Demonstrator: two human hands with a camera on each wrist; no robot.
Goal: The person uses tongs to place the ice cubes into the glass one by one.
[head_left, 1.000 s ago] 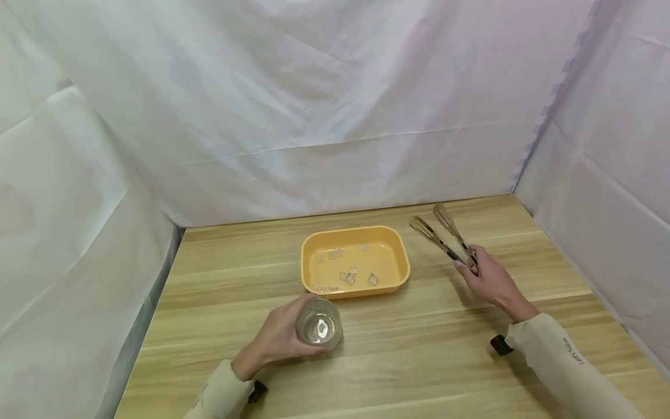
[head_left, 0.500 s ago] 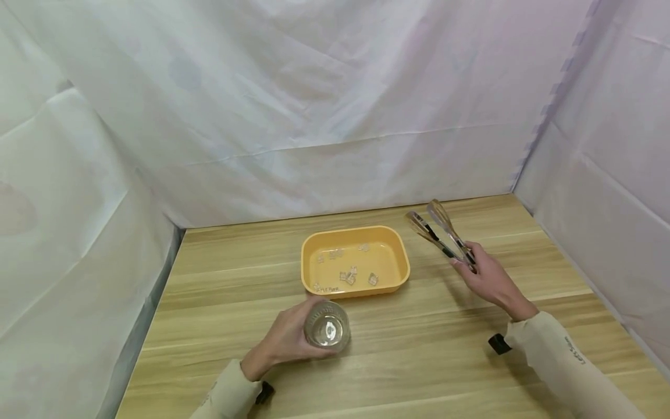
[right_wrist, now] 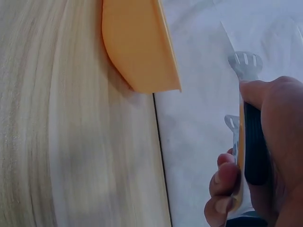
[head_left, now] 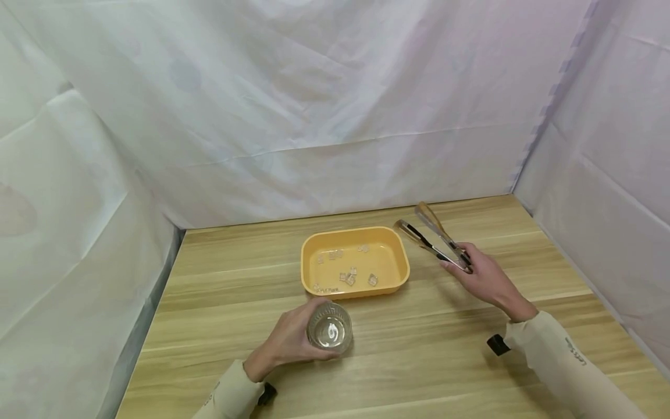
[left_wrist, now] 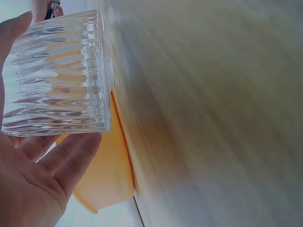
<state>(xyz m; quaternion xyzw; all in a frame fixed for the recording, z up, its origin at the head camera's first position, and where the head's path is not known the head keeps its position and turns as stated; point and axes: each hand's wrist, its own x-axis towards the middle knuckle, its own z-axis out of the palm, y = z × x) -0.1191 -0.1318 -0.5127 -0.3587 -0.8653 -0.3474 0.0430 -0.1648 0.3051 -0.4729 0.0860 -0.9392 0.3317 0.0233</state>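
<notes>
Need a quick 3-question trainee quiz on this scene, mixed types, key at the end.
1. Multiple choice. What does the left hand hold?
A) a bowl
B) a clear ribbed glass
C) a knife

2. True or false. Small clear cubes lie inside the yellow tray.

3. Fill the gap. The right hand grips a pair of ____, its two arms spread apart.

Key: 1 B; 2 true; 3 tongs.
</notes>
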